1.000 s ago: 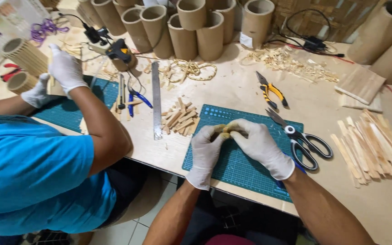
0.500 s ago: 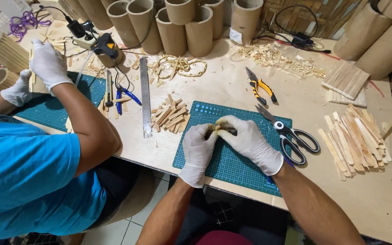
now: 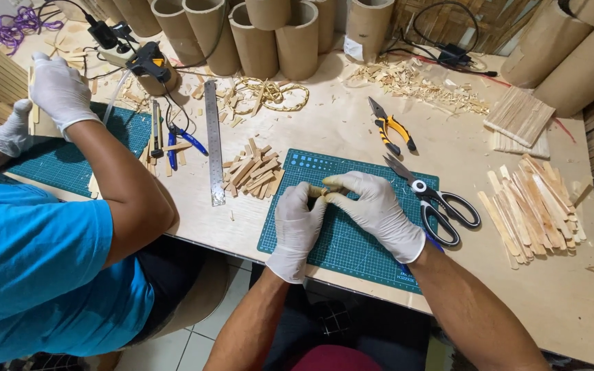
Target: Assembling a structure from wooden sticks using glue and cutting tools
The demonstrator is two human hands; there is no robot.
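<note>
the left hand in its white rubber glove (image 3: pixel 295 230) and the right hand in its white rubber glove (image 3: pixel 378 208) meet over the dark green gridded cutting mat (image 3: pixel 352 244), and each grip is closed on one end of a small pale sliver of bamboo (image 3: pixel 319 192) held just above the mat near its far edge. to do this well, i judge the pinch should stay close to the middle of the sliver, fingertips (image 3: pixel 333 181) near each other, so the thin strip bends or parts where wanted and does not splinter; the gloves look smooth, so firm pressure helps.

the sliver is flat, narrow and dry-looking, like the loose heap of short pale bamboo offcuts (image 3: pixel 252 172) just left of the mat and the fan of longer flat bamboo slats (image 3: pixel 534 209) well to the right. black-handled steel scissors (image 3: pixel 434 203) lie touching the mat's right edge, yellow-and-black pliers (image 3: pixel 393 129) beyond them, and a long steel ruler (image 3: pixel 214 141) to the left on the pale plywood table (image 3: pixel 558 295). brown cardboard tubes (image 3: pixel 256 38) stand upright at the back. a co-worker's gloved hand (image 3: pixel 60 89) works beside them on another mat.
</note>
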